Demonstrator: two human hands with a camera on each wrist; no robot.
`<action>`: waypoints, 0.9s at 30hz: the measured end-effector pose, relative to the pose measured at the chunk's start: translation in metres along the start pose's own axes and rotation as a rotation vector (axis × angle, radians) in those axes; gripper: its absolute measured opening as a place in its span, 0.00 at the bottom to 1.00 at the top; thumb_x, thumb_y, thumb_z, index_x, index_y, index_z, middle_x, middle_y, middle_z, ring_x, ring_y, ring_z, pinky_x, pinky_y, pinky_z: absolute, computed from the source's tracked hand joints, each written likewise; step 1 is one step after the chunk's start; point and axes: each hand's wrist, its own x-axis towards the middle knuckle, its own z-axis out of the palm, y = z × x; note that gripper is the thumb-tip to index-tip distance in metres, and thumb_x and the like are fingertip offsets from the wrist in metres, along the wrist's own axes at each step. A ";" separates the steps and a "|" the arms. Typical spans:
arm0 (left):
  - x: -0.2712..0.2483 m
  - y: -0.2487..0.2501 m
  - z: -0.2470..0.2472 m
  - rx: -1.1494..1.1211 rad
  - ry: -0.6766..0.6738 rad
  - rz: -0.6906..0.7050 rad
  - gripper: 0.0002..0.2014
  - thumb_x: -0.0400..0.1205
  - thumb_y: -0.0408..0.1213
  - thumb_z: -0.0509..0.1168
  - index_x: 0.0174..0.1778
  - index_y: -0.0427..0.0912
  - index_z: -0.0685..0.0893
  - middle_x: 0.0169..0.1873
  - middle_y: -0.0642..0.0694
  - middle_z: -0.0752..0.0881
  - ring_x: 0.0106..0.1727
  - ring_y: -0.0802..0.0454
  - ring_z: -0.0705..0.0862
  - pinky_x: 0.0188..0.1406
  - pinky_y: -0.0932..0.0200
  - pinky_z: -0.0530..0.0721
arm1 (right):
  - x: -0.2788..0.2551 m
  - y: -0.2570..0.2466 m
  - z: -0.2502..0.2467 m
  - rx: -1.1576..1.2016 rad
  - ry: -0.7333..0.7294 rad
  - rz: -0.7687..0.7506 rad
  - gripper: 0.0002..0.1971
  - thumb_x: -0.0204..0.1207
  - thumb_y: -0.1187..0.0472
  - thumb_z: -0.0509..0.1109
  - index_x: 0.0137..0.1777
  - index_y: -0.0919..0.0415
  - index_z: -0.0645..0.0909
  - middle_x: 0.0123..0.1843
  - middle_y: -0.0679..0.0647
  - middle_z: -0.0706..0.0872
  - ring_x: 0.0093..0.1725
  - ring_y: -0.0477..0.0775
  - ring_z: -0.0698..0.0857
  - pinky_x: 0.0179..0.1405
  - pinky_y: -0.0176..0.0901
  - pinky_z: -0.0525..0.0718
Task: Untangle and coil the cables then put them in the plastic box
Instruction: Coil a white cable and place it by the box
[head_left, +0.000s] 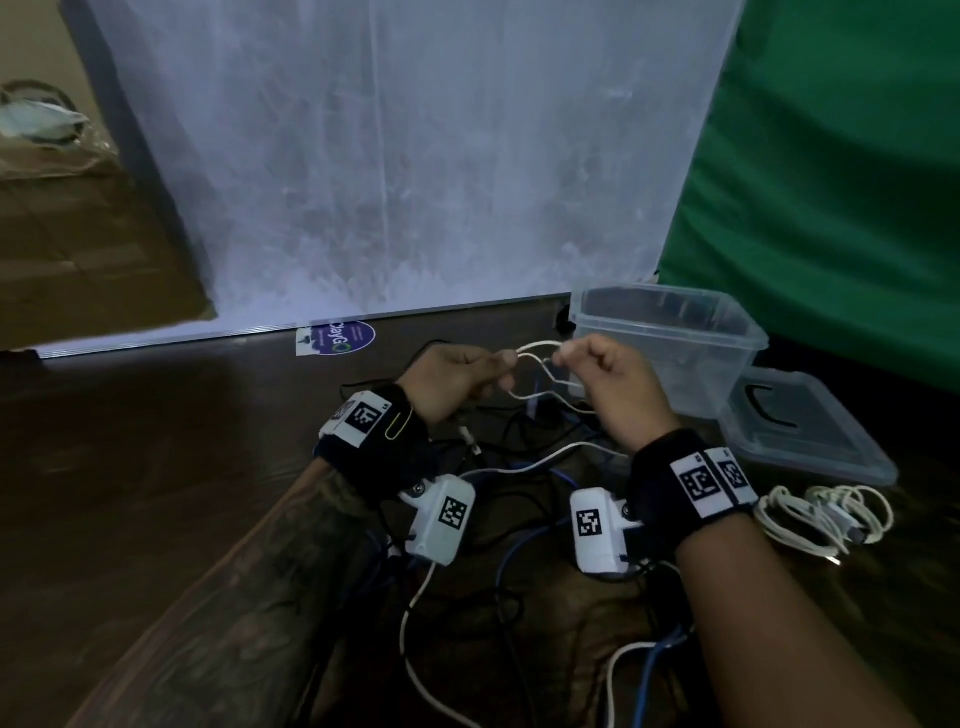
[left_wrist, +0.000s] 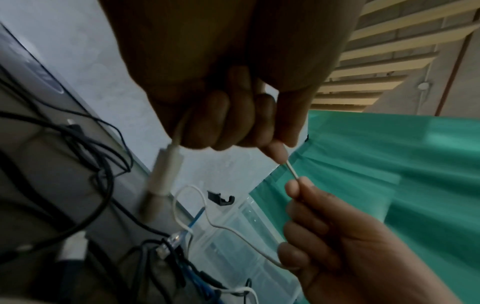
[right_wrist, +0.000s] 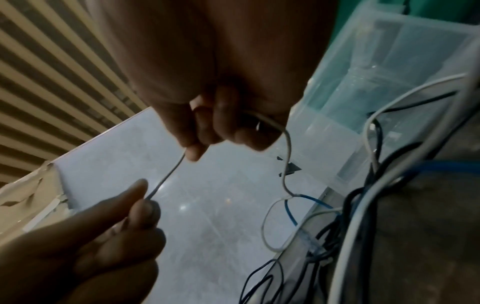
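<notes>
A thin white cable is stretched short between my two hands, just in front of the clear plastic box. My left hand pinches it between thumb and forefinger. A white plug on this cable hangs below the left fist. My right hand pinches the same cable a few centimetres away, and a loop of it drops from the right fist to the tangle of black, blue and white cables on the floor. The box holds nothing that I can see.
The box lid lies flat to the right of the box. A coiled white cable sits on the floor by my right wrist. A white panel and a green cloth stand behind, cardboard at the left.
</notes>
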 end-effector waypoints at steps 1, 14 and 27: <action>-0.001 -0.002 0.003 -0.062 -0.058 -0.043 0.17 0.82 0.49 0.66 0.34 0.41 0.86 0.20 0.50 0.69 0.19 0.55 0.63 0.19 0.65 0.64 | 0.001 0.002 -0.001 0.010 0.068 0.003 0.11 0.84 0.59 0.67 0.40 0.53 0.86 0.39 0.47 0.88 0.36 0.34 0.82 0.40 0.26 0.76; -0.010 -0.002 0.021 -0.366 -0.407 -0.319 0.22 0.84 0.51 0.57 0.27 0.44 0.70 0.17 0.51 0.61 0.16 0.57 0.57 0.20 0.64 0.53 | 0.010 0.030 -0.016 -0.061 0.271 0.131 0.09 0.82 0.57 0.69 0.43 0.58 0.87 0.42 0.56 0.89 0.43 0.50 0.85 0.48 0.42 0.79; 0.007 -0.011 0.021 -0.985 -0.049 -0.004 0.10 0.86 0.25 0.51 0.48 0.34 0.77 0.42 0.39 0.90 0.47 0.44 0.90 0.53 0.49 0.88 | -0.026 -0.014 -0.001 -0.063 -0.578 0.264 0.06 0.80 0.58 0.74 0.53 0.56 0.90 0.25 0.50 0.82 0.23 0.46 0.76 0.22 0.32 0.75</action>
